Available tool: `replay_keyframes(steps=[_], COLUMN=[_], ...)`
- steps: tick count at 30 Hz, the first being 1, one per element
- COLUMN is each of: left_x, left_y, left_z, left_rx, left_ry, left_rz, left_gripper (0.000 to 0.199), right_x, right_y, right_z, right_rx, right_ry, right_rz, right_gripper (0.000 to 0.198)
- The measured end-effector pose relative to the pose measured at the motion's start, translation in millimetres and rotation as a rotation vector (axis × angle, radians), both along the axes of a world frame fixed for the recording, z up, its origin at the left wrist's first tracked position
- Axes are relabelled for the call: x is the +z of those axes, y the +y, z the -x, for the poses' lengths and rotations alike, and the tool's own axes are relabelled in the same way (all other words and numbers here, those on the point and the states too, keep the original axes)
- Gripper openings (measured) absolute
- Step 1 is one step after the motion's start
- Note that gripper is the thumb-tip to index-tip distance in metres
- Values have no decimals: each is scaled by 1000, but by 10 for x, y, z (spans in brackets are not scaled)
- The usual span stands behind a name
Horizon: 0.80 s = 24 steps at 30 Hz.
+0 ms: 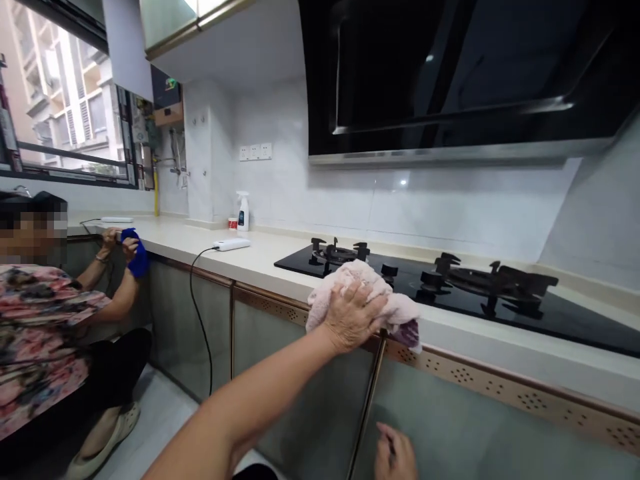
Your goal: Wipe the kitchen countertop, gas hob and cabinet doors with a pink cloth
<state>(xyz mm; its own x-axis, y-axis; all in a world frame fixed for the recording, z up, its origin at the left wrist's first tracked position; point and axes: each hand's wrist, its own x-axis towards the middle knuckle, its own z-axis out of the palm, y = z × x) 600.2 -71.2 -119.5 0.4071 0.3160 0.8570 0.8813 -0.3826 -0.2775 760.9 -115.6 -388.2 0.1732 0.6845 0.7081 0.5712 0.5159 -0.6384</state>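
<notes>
My left hand (354,317) is closed over a pale pink cloth (363,277) with a purple patch at its lower right corner. The cloth is pressed on the front edge of the light countertop (285,270), just in front of the black gas hob (410,283). Low at the bottom of the view, my right hand (396,455) is partly cut off beside the grey-green cabinet door (475,433). Its fingers are loosely bent and apart, and I see nothing held in them.
At the left a person (45,320) crouches, holding a blue cloth (135,253) at the counter edge. A white device (233,245) with a hanging black cable (197,307) lies on the counter. Behind it stand a spray bottle (243,213) and a small tub (233,224). A black range hood (450,73) overhangs the hob.
</notes>
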Motion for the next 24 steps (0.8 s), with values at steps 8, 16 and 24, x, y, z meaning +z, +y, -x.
replay_keyframes(steps=[8, 16, 24], left_x=[-28, -302, -26], left_y=[62, 30, -148], left_z=[945, 1222, 420], left_rx=[65, 305, 161], left_ry=[109, -261, -334], left_rz=[-269, -135, -37], left_gripper=[39, 43, 42], right_x=[140, 139, 65], right_y=[-39, -20, -8], right_z=[-34, 363, 501], right_rx=[162, 314, 364], right_ry=[23, 102, 45], right_rz=[227, 341, 369], right_gripper=[32, 32, 31])
